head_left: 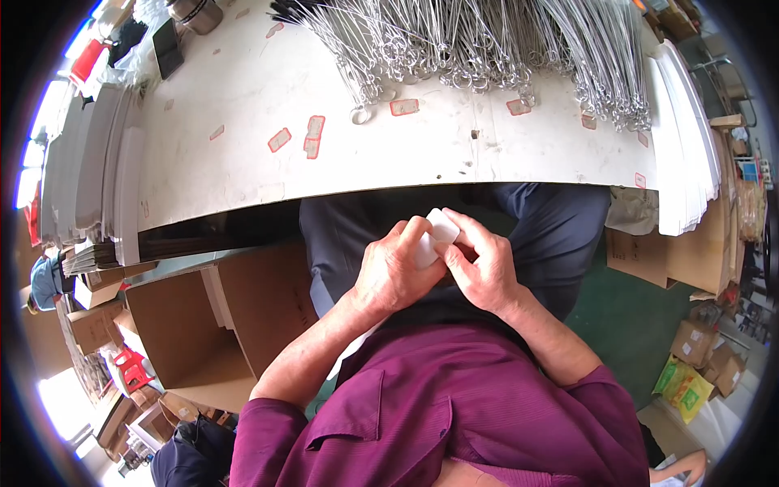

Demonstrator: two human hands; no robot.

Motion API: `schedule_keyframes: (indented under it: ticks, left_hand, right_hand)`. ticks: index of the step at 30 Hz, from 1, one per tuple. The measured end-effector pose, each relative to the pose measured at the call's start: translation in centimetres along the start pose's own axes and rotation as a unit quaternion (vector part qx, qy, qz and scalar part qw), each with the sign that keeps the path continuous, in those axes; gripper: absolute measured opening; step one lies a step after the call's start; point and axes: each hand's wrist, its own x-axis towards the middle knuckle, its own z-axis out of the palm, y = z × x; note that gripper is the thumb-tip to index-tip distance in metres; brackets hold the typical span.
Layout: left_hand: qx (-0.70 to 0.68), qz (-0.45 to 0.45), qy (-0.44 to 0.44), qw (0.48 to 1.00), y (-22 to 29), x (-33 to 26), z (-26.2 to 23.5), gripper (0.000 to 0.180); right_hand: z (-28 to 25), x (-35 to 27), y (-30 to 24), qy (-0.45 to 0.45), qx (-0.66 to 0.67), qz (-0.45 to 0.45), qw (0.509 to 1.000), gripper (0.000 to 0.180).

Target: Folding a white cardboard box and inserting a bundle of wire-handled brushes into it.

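Note:
Over my lap, just off the table's near edge, both hands meet around a small white piece (443,225) that looks smooth and flat-sided. Its exact kind is hidden by my fingers. My left hand (393,268) is closed on its left side, the fingers curled. From the right, the thumb and fingers of my right hand (485,264) pinch it. On the far side of the white table (381,158) lies a large heap of thin metal wire rods (471,49), ring-shaped loops toward me. Some rods at its left end have dark tips.
White flat panels stand stacked at the table's left (81,170) and right (682,146) ends. An open cardboard box (195,325) is at my left. A dark phone (168,49) and metal flask (195,12) occupy the far left. Another person's arm (690,467) shows at lower right.

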Motion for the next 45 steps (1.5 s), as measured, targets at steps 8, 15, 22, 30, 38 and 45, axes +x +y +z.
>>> schedule_keyframes:
  ticks: [8,15,22,30,38,45]
  left_hand:
    - [-0.027,-0.007,0.014,1.0,0.2,-0.6,0.4,0.047]
    - [0.021,-0.027,0.027,0.999,0.3,-1.4,1.1,0.062]
    - [0.017,-0.011,0.025,0.999,-0.6,-1.6,1.8,0.071]
    - [0.034,0.001,0.036,0.999,-0.5,-1.5,2.1,0.062]
    - [0.069,0.011,0.017,0.997,-0.5,-1.0,0.6,0.049]
    - [0.065,0.018,0.032,0.997,-0.2,-0.8,0.3,0.055]
  right_hand:
    - [0.5,-0.1,-1.5,0.017,-0.19,-0.096,0.977,0.022]
    - [0.5,-0.4,-0.6,-0.007,0.021,0.164,0.986,0.016]
    - [1.5,0.1,-0.4,0.018,-0.049,0.066,0.996,0.021]
    - [1.9,-0.1,0.3,0.025,-0.013,0.083,0.996,0.018]
    - [0.8,1.3,0.5,0.042,0.092,0.158,0.982,0.016]
    - [-0.2,1.9,1.0,0.026,0.208,0.233,0.95,0.021]
